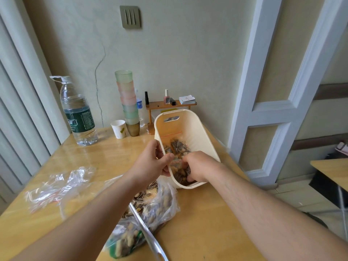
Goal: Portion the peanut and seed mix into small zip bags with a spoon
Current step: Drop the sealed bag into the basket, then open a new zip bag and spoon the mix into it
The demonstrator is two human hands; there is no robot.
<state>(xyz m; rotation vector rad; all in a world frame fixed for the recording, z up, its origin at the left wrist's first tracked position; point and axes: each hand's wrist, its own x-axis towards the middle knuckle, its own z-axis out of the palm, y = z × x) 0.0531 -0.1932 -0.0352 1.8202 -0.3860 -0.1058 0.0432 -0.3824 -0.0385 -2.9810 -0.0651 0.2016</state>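
Evidently a filled zip bag [177, 163] of peanuts and seeds is being set into the cream bin [199, 132], where at least one more filled bag [178, 146] already lies — the bin seems to collect finished portions. Left hand [153, 160] pinches the bag's sealed top over the bin's near rim; right hand [198, 169] reaches inside, fingers curled round the bag's lower part. Nearer on the desk [207, 213], one big bag of mix [148, 210] lies open with one spoon [148, 234] across it, ready for scooping. Empty zip bags [60, 187] wait to the left — too crumpled to count. Behind stand one water bottle [79, 113], one paper cup [119, 129] and one stack of cups [128, 102].
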